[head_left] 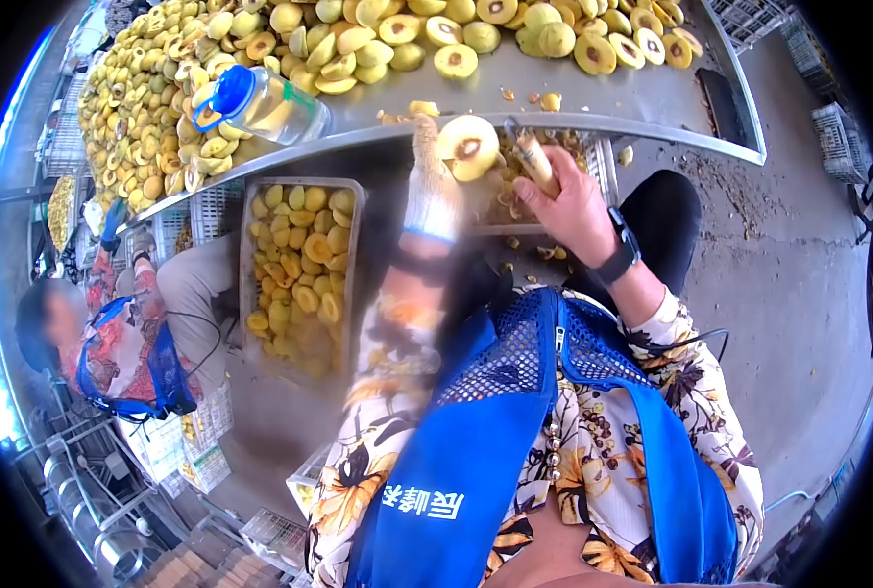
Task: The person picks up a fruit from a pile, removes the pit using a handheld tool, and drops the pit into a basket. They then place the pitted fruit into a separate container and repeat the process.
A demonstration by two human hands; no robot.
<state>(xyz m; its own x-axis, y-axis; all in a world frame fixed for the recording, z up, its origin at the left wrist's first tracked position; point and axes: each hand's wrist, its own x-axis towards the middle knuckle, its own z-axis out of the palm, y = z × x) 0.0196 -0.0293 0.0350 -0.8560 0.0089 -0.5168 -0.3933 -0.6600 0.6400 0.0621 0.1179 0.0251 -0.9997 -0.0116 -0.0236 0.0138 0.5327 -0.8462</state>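
Evidently coring is in hand: at the worktop's (642, 102) near edge, the left hand (434, 191) grips a half (469, 147), brown centre showing, the right hand (576, 208) clasps a tool (536, 164); next, its tip must meet that centre

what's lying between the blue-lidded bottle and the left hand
Between the bottle and the left hand lies metal tabletop, with a few small yellowish scraps near the hand, as the head view shows.
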